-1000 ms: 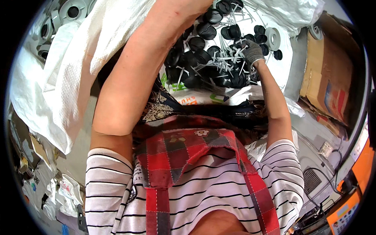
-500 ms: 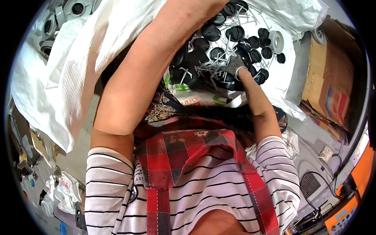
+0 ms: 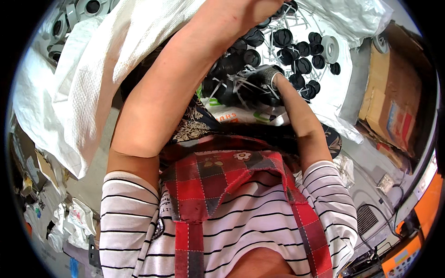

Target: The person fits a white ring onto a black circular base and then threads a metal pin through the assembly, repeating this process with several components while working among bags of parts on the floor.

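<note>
My right hand (image 3: pixel 266 78), in a dark grey glove with a pale cuff, reaches into a heap of round black plastic caps (image 3: pixel 282 38). Thin whitish plastic sticks (image 3: pixel 238 83) lie right beside its fingers, which blend into the black parts, so their grip is unclear. My left forearm (image 3: pixel 171 78) crosses to the top edge, where only the start of my left hand (image 3: pixel 271 7) shows; its fingers are out of sight. A pale grey ring (image 3: pixel 330 49) lies right of the caps, among more scattered sticks.
White woven sacking (image 3: pixel 99 78) hangs on the left, with grey spool-like parts (image 3: pixel 90 8) behind it. Clear plastic sheeting (image 3: pixel 354 16) rises at the far right. A cardboard box (image 3: pixel 389 92) stands on the right, near a cable (image 3: pixel 378 208) and orange equipment (image 3: pixel 403 257).
My right hand has moved left and slightly nearer, deeper among the black parts. The whitish sticks beside it have shifted left. My left arm has slid slightly right.
</note>
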A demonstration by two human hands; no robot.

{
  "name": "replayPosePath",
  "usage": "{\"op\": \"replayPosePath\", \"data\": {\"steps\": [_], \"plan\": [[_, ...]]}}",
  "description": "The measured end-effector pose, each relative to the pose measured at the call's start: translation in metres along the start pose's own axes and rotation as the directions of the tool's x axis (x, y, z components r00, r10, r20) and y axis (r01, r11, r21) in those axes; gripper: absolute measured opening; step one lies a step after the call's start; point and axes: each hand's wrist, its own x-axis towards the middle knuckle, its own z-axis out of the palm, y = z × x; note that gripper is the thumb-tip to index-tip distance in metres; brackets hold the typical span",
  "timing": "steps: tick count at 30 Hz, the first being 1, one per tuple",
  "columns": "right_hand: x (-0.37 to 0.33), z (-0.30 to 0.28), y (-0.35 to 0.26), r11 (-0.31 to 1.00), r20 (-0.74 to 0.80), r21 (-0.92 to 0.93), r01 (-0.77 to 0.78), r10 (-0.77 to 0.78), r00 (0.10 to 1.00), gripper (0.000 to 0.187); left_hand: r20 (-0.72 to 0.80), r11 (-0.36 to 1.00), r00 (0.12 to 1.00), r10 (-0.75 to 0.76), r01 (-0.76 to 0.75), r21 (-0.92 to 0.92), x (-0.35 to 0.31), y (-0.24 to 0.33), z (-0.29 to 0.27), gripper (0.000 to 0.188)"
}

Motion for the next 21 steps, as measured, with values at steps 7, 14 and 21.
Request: {"op": "replayPosePath", "data": {"steps": [7, 14, 21], "plan": [[0.002, -0.022, -0.052, 0.996, -0.047, 0.068, 0.051, -0.048, 0.998, 0.045, -0.095, 0.995, 0.992, -0.081, 0.085, 0.045, -0.001, 0.006, 0.0, 0.019], [0.022, -0.031, -0.102, 0.995, -0.105, -0.102, 0.001, -0.012, 0.994, 0.049, -0.059, 0.992, 0.996, -0.068, 0.074, 0.101, 0.005, 0.0, 0.001, 0.018], [-0.062, -0.062, -0.026, 0.945, -0.366, -0.325, -0.015, -0.111, 0.924, 0.03, -0.054, 0.998, 0.999, 0.0, -0.003, -0.055, 0.004, -0.009, -0.003, 0.018]]}}
